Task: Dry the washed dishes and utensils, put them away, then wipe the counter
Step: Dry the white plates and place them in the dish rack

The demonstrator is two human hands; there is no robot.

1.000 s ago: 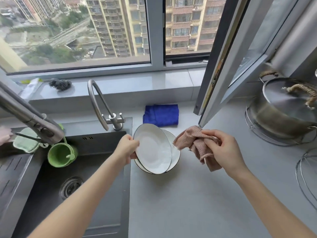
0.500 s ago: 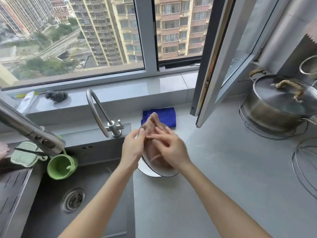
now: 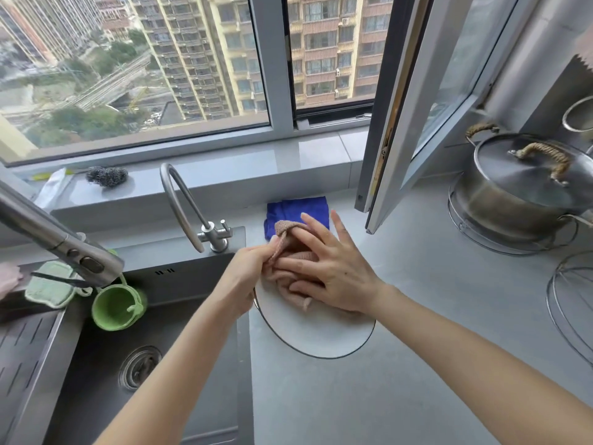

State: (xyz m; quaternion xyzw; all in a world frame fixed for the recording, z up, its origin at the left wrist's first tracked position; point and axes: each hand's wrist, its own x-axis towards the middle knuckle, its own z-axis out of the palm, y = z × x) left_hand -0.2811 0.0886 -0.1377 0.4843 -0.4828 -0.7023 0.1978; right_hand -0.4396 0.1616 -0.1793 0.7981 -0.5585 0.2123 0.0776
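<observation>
**Fig. Drying one plate beside the sink: left hand steadies, right hand wipes.**

Left of the plate (image 3: 321, 338) lies the sink (image 3: 90, 380), with a pull-out tap (image 3: 57, 242), one green cup (image 3: 115, 308) and a gooseneck tap (image 3: 183, 203). The left hand (image 3: 247, 274) clasps the plate's left rim, fingers curled round it. One pink cloth (image 3: 285, 229) covers the plate's far half, directly under the right hand (image 3: 333, 277), whose straight, spread fingers press it down without grasping. The plate's bare half lies on the person's side of that hand, so the wipe probably draws that way. Behind the plate lies one blue cloth (image 3: 288, 210), and well to its right stands one lidded pot (image 3: 513, 200).
</observation>
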